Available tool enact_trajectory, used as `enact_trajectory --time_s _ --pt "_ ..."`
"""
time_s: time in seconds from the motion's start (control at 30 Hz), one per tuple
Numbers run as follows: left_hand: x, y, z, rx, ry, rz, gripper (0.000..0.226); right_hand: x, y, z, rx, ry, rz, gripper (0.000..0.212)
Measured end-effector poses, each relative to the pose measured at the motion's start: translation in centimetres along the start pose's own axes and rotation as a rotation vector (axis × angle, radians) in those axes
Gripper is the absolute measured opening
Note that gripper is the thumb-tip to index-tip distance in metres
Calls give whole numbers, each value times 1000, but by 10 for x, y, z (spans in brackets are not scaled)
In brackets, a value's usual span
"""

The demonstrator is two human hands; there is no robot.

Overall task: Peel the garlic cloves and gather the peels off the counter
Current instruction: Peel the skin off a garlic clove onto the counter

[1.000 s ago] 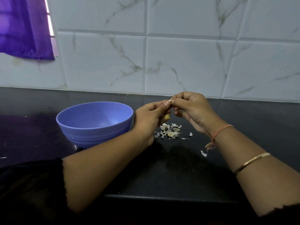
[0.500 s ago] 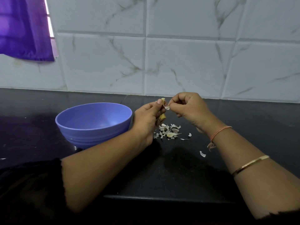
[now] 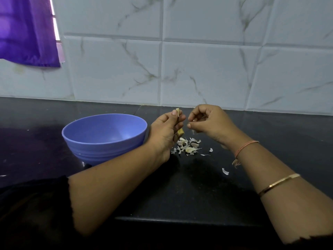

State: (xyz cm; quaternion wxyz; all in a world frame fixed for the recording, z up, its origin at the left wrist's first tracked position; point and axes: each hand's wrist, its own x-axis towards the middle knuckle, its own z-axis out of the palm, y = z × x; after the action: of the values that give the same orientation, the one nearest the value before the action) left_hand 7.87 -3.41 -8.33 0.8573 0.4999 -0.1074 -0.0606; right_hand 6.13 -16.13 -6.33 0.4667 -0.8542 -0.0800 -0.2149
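Left hand (image 3: 167,130): a garlic clove (image 3: 178,111) is being pinched at the fingertips, above the counter (image 3: 198,186).
Right hand (image 3: 210,123): fingers are being curled inward (whether a scrap is pinched cannot be told).
Peels (image 3: 187,147): lying heaped on the counter below both hands, near the blue bowl (image 3: 104,150).

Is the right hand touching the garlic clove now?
Apart: the head view shows a gap between the right hand and the garlic clove the left hand holds.
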Motion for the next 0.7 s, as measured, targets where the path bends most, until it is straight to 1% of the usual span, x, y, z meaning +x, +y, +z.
enact_trajectory --time_s 0.13,0.23,0.4,0.7 --pt "1 0 -1 6 11 9 13 -2 -5 1 122 31 -25 4" --pt "1 -2 -2 32 -7 27 13 -2 -6 0 154 75 -79 4" --pt "0 -4 -1 96 -26 54 14 -2 -7 1 141 104 -127 5" --pt "-2 -2 0 77 -70 11 16 -1 -6 0 28 124 -163 11"
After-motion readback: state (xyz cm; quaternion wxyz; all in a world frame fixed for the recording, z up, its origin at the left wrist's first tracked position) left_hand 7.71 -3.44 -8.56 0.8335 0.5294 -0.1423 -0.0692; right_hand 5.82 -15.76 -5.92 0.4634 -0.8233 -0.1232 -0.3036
